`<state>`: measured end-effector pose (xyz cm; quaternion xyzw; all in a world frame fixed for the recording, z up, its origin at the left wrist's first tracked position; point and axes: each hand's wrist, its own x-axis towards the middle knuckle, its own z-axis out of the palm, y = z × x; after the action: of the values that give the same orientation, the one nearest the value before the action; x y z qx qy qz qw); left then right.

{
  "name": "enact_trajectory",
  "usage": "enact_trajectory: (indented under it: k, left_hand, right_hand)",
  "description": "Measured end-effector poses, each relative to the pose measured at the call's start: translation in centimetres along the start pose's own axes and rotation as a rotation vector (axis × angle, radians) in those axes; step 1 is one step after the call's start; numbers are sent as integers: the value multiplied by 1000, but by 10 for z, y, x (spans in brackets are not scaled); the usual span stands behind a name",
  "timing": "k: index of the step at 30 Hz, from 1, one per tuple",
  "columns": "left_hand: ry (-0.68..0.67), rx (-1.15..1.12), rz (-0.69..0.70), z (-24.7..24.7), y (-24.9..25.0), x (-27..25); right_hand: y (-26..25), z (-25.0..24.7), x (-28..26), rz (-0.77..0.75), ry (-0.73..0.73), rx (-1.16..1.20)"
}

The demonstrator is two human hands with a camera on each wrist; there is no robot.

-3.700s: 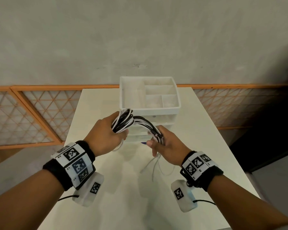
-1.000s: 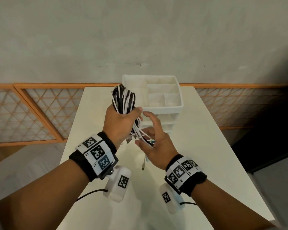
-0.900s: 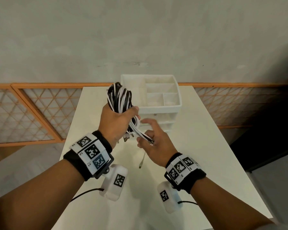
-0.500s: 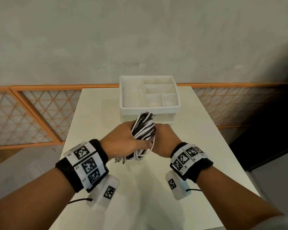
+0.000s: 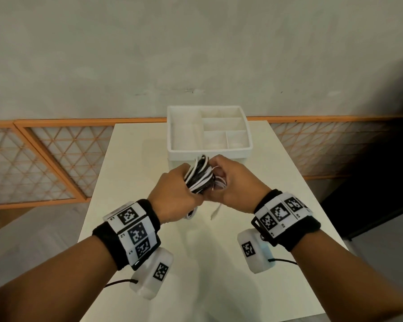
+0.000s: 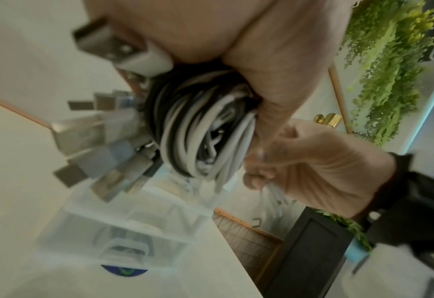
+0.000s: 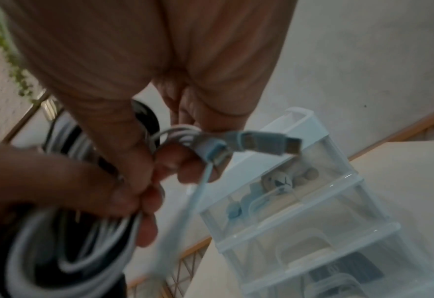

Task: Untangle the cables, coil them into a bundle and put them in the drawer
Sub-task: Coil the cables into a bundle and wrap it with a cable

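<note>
A: Nearest you, what's in your hands?

B: Your left hand (image 5: pixel 177 194) is wrapped round the coiled cables (image 5: pixel 201 176), black and white loops bunched in the fist, held above the desk (image 5: pixel 219 263). Several USB plugs (image 6: pixel 83 137) fan out from the coil on the left wrist view.

A: And your right hand?

B: Your right hand (image 5: pixel 233 184) is pressed against the coil from the other side, fingers curled on white strands. One loose cable end (image 5: pixel 215 212) hangs below your hands. On the right wrist view a plug (image 7: pixel 269 144) sticks out past your fingers.

A: Further out, the drawer unit?

B: The drawer unit (image 5: pixel 209 145) stands just beyond your hands, at the far end of the desk. Its open top tray (image 5: pixel 242 149) is split into compartments; nothing shows in them. The clear drawers (image 7: pixel 300 211) below are closed. The upper one holds small items too blurred to name; a lower one holds something dark.

A: So the cables?

B: In both your hands, just in front of the unit.
</note>
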<state>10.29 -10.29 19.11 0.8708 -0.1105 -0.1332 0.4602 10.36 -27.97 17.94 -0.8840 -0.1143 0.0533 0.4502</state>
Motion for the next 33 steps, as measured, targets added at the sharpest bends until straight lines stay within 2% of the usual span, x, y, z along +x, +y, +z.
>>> enact_trajectory:
  k: [2, 4, 6, 9, 15, 18, 22, 26, 29, 33]
  left_hand:
    - [82, -92, -20, -3, -4, 3]
    - [156, -202, -44, -9, -6, 6]
    - [187, -270, -41, -14, -6, 9]
    - [188, -274, -14, -13, -5, 10]
    - [99, -316, 18, -5, -8, 8]
    - [79, -350, 40, -4, -7, 6]
    - [64, -432, 28, -7, -8, 7]
    - [66, -561, 28, -9, -9, 5]
    - [77, -562, 59, -6, -12, 3]
    - [10, -508, 130, -6, -11, 1]
  right_hand:
    - [3, -6, -4, 33, 2, 93]
    - [9, -12, -11, 12, 33, 77]
    - [11, -11, -19, 27, 16, 148]
    - [6, 1, -26, 52, -17, 214]
    - [-2, 9, -22, 173, 108, 612]
    - [-9, 9, -20, 186, 165, 745]
    - [-9, 8, -15, 157, 183, 760]
    - [-11, 13, -13, 119, 124, 741]
    - [-13, 17, -13, 136, 92, 736]
    - [-12, 22, -12, 140, 140, 672]
